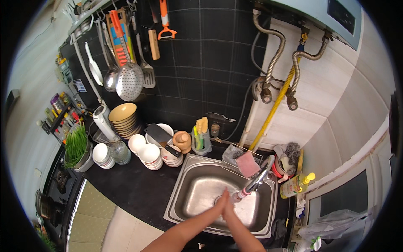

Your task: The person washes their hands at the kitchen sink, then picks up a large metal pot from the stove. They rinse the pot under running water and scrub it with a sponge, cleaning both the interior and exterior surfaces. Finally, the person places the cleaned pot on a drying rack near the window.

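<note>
Over the stainless steel sink (197,164), my two hands meet palm to palm below the faucet (256,180). My left hand (221,202) lies against my right hand (228,208), with the fingers of both pointing away from me and looking stretched out. No object shows between them. Close to the right of my fingertips is the faucet's pink and white spout end (238,195). The drain (218,199) is partly covered by my hands. Whether water is running cannot be made out.
Behind the sink, a pink cloth (247,164) hangs on a wire rack. A yellow soap bottle (295,186) stands right of it. Stacked bowls (150,155), a cleaver (158,135) and a wooden mortar (182,140) line the counter on the left. Ladles and a skimmer (129,82) hang above.
</note>
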Demonstrator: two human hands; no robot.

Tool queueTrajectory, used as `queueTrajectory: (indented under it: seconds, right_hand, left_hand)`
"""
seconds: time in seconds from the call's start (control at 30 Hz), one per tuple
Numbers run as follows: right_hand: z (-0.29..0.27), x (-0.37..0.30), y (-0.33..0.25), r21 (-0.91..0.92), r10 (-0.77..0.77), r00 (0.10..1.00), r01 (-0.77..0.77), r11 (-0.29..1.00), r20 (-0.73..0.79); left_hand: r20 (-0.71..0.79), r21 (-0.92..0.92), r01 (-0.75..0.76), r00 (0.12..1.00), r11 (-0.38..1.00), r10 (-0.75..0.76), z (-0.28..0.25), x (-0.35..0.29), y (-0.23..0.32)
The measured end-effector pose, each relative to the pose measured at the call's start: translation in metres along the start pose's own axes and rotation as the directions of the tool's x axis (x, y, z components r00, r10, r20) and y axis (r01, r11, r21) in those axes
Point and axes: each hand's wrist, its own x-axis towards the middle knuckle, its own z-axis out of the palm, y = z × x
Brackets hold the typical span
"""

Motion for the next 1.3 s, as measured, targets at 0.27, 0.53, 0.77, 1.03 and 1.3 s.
queueTrajectory:
  seconds: [0.27, 0.53, 0.77, 1.03, 1.3]
  right_hand:
    - [-0.006, 0.040, 0.036, 0.625, 0.116, 0.992, -0.122, 0.771, 0.051]
    - [-0.009, -0.026, -0.006, 0.880, 0.063, 0.935, -0.351, 0.320, 0.350]
    - [-0.024, -0.031, -0.011, 0.432, -0.077, 0.944, -0.074, 0.899, 0.322]
    - [-0.017, 0.005, -0.001, 0.262, -0.082, 0.995, 0.063, 0.963, 0.064]
    - [-0.019, 0.040, 0.037, 0.749, 0.232, 0.959, -0.273, 0.603, 0.163]
  left_hand:
    - [-0.004, 0.440, -0.473, 0.849, 0.764, 0.528, -0.010, 0.018, -0.059]
    - [0.052, 0.094, -0.254, 0.967, 0.963, 0.250, -0.015, -0.013, 0.010]
    - [-0.110, 0.241, -0.005, 0.993, 0.971, 0.033, -0.017, 0.029, 0.013]
    - [0.450, 0.844, -0.278, 0.833, -0.459, 0.321, 0.003, -0.013, 0.001]
    - [0.680, 0.589, -0.352, 0.702, -0.727, 0.211, -0.021, -0.039, -0.003]
